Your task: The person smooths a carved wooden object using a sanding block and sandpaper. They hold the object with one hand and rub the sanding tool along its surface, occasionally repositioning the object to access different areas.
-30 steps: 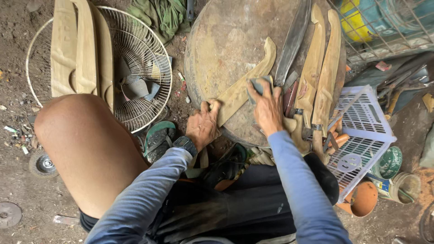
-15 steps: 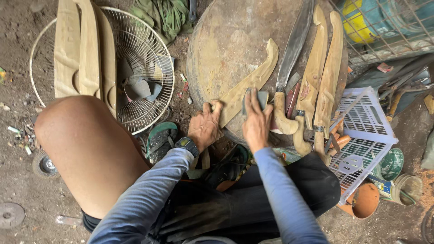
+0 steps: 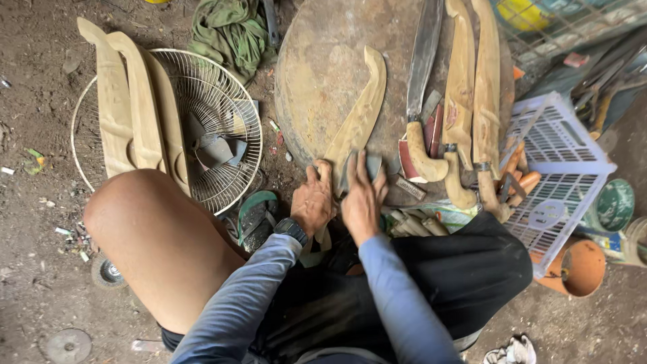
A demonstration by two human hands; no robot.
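Note:
A curved pale wooden sheath blank (image 3: 360, 111) lies on a big round wooden block (image 3: 317, 74). My left hand (image 3: 313, 197) grips the blank's near end at the block's front edge. My right hand (image 3: 362, 192) presses a small grey sanding pad (image 3: 360, 164) onto the blank just beside the left hand. A black watch sits on my left wrist. To the right on the block lie a long blade with a wooden handle (image 3: 421, 81) and two finished wooden sheaths (image 3: 472, 87).
Several more sheath blanks (image 3: 131, 101) lean over a white fan grille (image 3: 216, 121) at the left. A green cloth (image 3: 232, 30) lies at the back. A white plastic basket (image 3: 559, 168) and an orange pot (image 3: 583, 266) stand at the right. My bare knee (image 3: 145, 229) is raised at the left.
My right hand has come left from the knife handles and set the grey pad on the blank, close to the left hand. The left hand has stayed put.

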